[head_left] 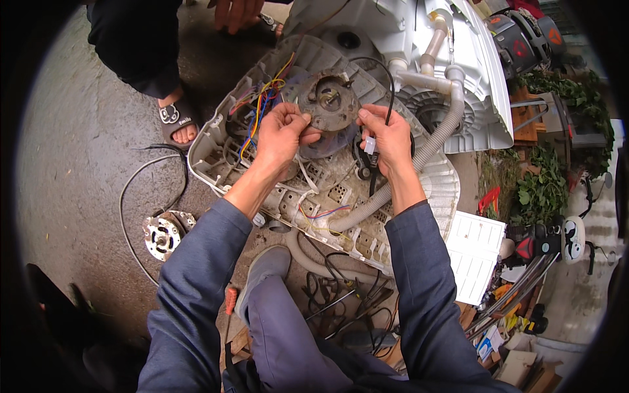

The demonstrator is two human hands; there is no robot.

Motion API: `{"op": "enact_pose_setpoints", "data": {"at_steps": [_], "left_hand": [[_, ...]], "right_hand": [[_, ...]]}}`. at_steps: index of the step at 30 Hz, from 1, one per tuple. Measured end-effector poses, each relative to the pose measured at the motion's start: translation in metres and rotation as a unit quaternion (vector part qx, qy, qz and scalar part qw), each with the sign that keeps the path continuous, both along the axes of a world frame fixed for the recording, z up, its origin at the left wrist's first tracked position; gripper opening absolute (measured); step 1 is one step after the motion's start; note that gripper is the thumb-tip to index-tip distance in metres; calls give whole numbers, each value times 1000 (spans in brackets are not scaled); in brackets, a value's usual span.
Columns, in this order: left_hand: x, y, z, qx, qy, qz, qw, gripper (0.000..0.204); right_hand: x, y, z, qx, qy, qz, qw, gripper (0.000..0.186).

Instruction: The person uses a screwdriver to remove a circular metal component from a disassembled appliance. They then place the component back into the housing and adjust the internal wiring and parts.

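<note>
A dirty grey round metal plate [319,120] with a raised centre opening is held up between my two hands. My left hand [280,136] pinches its left edge, fingers closed. At its right edge, my right hand [388,139] has thumb and fingers closed on the rim. A black cable [389,78] runs down past the right hand, and a white plug connector [370,145] hangs beside its fingers. Below lies the off-white plastic base of an appliance [347,190]. Red, blue and yellow wires [264,108] lie on it beyond my left hand.
A grey corrugated hose [434,139] curves along the right from the white appliance tub [488,85]. On the floor at left sits a small motor [162,237] by a loose cable. An orange-handled screwdriver [230,300] stands near my foot. Another person's sandalled foot [180,124] is at upper left.
</note>
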State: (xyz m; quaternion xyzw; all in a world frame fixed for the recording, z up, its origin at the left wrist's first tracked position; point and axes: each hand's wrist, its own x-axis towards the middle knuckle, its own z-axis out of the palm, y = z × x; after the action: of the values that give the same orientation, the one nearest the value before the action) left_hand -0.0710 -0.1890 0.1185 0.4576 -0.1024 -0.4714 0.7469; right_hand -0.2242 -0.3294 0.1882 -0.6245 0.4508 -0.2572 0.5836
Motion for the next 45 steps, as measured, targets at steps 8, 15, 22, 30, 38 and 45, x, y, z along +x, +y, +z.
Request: {"op": "enact_pose_setpoints", "data": {"at_steps": [8,15,22,30,38,45], "left_hand": [[-17,-5,-14,-7,27,-17,999,11],[-38,-19,-7,-9,-59,4,998,13],[-43,-25,-5,-2,-15,24,1000,12],[-20,-11,-14,87,-41,-42,995,19],[2,1,-7,162,-525,130,825,75],[11,-6,-12,134,-554,36,821,87]], "right_hand": [[13,-4,-7,-40,13,-15,999,34],[13,-14,-18,-41,0,-50,998,31],[15,-29,-37,-40,-9,-49,998,23],[25,-37,-47,-101,36,-5,994,18],[31,-34,-48,-140,59,-11,988,19],[27,-38,-50,-144,69,-10,987,20]]}}
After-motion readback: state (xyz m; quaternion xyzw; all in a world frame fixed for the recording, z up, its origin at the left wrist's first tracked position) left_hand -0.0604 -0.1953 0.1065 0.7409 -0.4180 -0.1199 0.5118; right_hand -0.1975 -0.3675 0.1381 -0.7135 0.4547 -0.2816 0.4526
